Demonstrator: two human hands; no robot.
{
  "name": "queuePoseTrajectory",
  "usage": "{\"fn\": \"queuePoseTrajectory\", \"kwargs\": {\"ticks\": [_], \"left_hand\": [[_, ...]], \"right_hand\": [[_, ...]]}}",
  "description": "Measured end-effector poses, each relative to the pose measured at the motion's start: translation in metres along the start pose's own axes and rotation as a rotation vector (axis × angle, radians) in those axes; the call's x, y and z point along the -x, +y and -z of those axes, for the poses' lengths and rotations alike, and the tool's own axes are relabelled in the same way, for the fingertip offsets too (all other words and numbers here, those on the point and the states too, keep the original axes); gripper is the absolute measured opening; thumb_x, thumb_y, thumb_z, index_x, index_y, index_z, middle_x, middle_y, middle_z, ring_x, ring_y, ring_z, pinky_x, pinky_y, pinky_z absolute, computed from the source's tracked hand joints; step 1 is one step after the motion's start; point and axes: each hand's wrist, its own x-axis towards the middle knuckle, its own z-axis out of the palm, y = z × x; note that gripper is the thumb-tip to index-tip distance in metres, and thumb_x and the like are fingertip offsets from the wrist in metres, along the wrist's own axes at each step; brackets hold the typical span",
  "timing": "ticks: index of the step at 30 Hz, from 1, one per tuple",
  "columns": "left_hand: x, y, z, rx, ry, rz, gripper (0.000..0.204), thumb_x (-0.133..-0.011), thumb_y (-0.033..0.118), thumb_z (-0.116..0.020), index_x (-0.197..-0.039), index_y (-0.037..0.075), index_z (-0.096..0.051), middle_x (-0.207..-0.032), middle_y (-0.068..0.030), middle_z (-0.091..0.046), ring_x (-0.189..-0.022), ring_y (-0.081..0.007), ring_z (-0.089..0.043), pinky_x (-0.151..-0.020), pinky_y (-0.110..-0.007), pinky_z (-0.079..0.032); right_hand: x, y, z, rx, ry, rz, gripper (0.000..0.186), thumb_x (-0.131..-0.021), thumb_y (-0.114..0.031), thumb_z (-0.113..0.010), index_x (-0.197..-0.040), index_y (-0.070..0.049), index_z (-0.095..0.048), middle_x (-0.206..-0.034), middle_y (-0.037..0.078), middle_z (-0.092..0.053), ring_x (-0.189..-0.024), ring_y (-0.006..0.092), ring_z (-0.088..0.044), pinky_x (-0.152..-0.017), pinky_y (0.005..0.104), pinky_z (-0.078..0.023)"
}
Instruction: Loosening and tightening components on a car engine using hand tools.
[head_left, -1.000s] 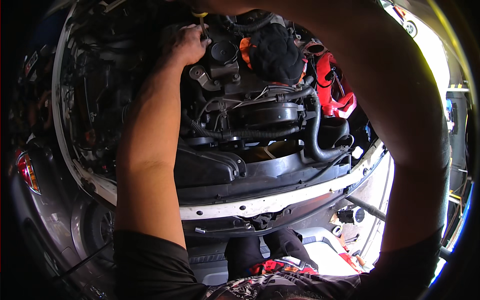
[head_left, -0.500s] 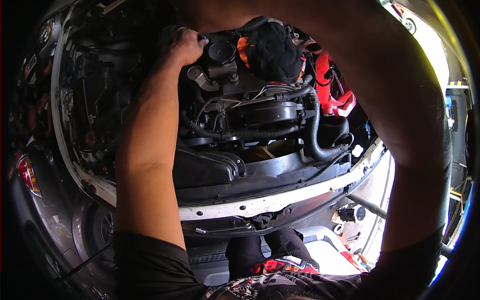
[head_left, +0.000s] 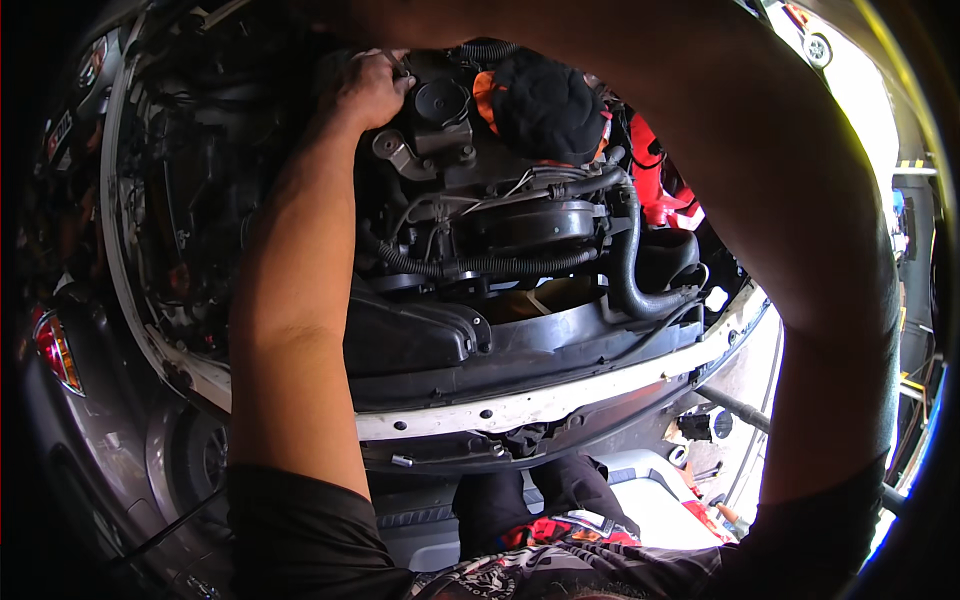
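At the top of the engine, my left hand (head_left: 375,92) has its fingers curled beside a round black cap (head_left: 442,100), around something narrow and dark that I cannot make out. Above it, my right forearm (head_left: 600,45) arches over from the right, with the hand lost in shadow at the top edge. A metal bracket (head_left: 395,150) sits just below my left hand. A bundled black cloth with orange (head_left: 545,110) lies right of the cap, and red material (head_left: 655,170) shows behind the hoses.
The engine bay has hoses (head_left: 640,300), a fan shroud (head_left: 420,330) and a pale front crossmember (head_left: 540,405) nearest my body. A dark grey car with a tail lamp (head_left: 55,345) stands at left. A bar (head_left: 735,405) runs at lower right, above scattered items.
The yellow-handled tool seen above my left hand one second ago is now out of sight. My right arm has shifted left along the top, and my left hand has moved slightly left.
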Motion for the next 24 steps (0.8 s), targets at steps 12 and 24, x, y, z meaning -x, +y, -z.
{"fn": "queuePoseTrajectory", "kwargs": {"ticks": [12, 24], "left_hand": [[0.001, -0.008, -0.004, 0.017, 0.166, -0.164, 0.046, -0.096, 0.037, -0.070, -0.137, 0.016, -0.064, -0.144, -0.0109, -0.061, -0.135, -0.0350, -0.054, -0.112, -0.049, -0.045], [0.001, -0.003, -0.001, 0.015, 0.132, -0.153, 0.043, -0.097, 0.039, -0.068, -0.134, 0.017, -0.066, -0.137, -0.0111, -0.065, -0.132, -0.0346, -0.057, -0.112, -0.048, -0.045]], "right_hand": [[-0.002, -0.001, -0.004, 0.060, 0.028, -0.020, 0.040, -0.087, -0.016, -0.069, -0.125, -0.006, -0.070, -0.117, 0.017, -0.075, -0.110, 0.0348, -0.072, -0.091, 0.0462, -0.057], [-0.003, -0.002, 0.004, 0.088, -0.112, -0.080, 0.040, -0.086, -0.016, -0.072, -0.125, -0.007, -0.070, -0.122, 0.014, -0.074, -0.113, 0.0329, -0.071, -0.095, 0.0451, -0.057]]}}
